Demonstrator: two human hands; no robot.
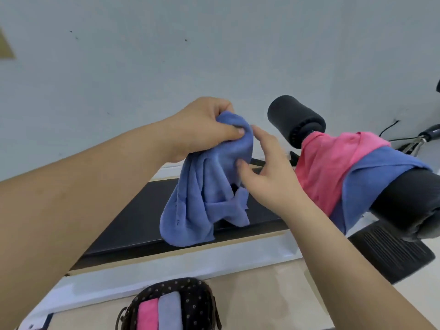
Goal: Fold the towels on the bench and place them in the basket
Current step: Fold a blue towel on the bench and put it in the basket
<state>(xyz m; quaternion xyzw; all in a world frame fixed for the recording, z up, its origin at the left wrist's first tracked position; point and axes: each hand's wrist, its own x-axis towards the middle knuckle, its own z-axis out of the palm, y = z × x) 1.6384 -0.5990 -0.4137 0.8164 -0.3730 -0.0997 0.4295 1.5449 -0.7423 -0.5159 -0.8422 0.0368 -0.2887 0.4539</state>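
Blue terry cloth fills the middle of my feed: a crumpled blue towel (204, 198) hangs in the air above the black padded bench (133, 225), its lower folds close over the pad. The left hand (204, 129) holds it from the top, fingers (226, 108) and thumb clenched round a bunched corner. The right hand (269, 172) meets the same towel from the right side; its thumb lies on the cloth and its other fingers run fairly straight along the edge, and I cannot tell whether they pinch it.

To the right, 2 more towels are draped over the bench's black foam roller (295, 117): a pink towel (326, 167) and a second blue towel (371, 172) that overlaps it.

At the bottom edge sits the dark, dotted basket (195, 296), holding 2 folded towels side by side, a pink one (147, 315) and a pale blue one (170, 313).
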